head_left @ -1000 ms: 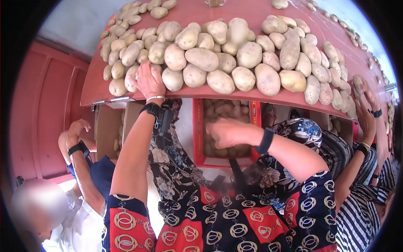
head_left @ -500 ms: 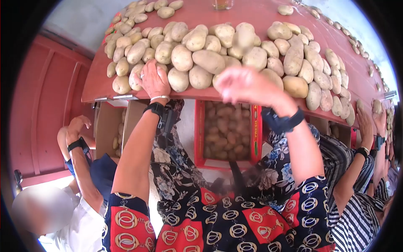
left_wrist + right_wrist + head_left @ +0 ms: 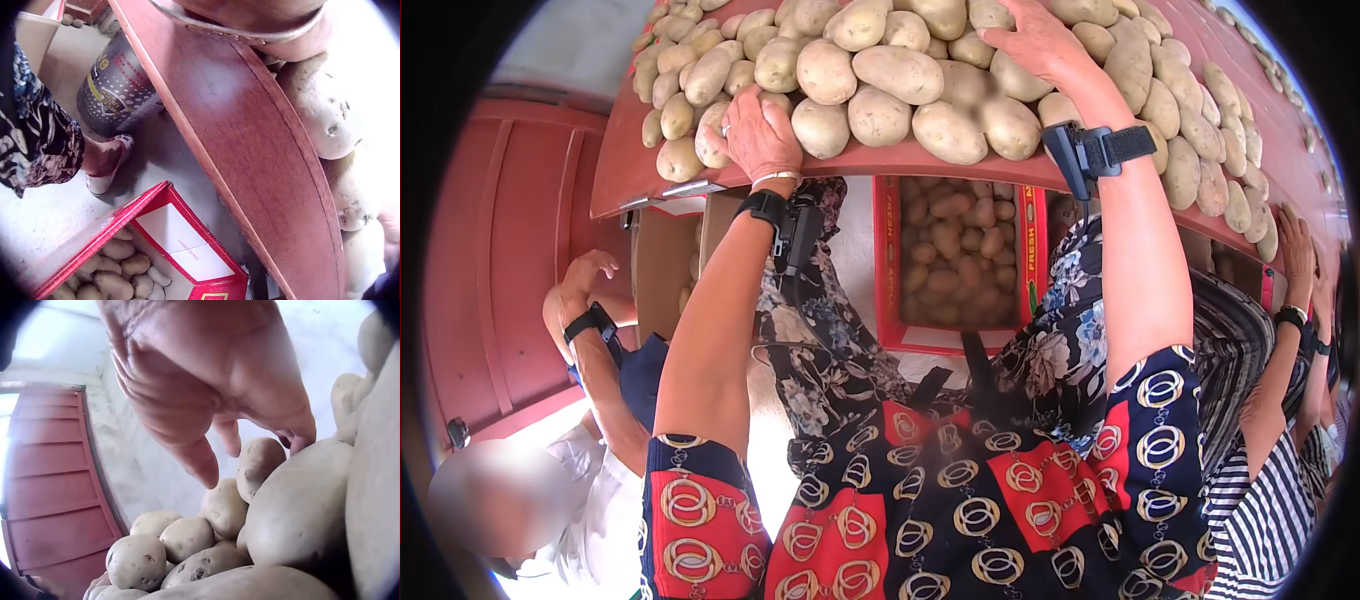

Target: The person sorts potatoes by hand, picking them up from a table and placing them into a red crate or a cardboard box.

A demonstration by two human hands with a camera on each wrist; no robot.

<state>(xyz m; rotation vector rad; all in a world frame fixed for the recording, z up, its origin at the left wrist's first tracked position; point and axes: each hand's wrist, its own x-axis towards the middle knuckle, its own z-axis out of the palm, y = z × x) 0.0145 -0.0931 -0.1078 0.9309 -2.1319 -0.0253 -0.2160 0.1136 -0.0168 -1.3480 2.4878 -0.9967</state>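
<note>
A pile of potatoes (image 3: 898, 74) covers the near part of the red table (image 3: 850, 167). My left hand (image 3: 762, 138) rests on potatoes at the pile's front left, fingers extended. In the left wrist view only its wristband side shows, beside the table edge. Stretched over the pile, my right hand (image 3: 1045, 45) reaches toward its far side. The right wrist view shows that hand (image 3: 212, 375) from below, thumb and fingers apart, fingertips right at a large potato (image 3: 300, 500). Below the table edge stands a red box (image 3: 888, 262) holding many smaller potatoes.
Cardboard boxes (image 3: 662, 250) stand under the table at left. A dark printed canister (image 3: 119, 87) is on the floor below. Other people sit close on both sides; one person's hand (image 3: 1300, 245) is at the table edge on the right. A red door (image 3: 510, 260) is at left.
My right hand has gone from above the red box up and forward over the potato pile. The left hand stays on the potatoes. The head view has tipped downward.
</note>
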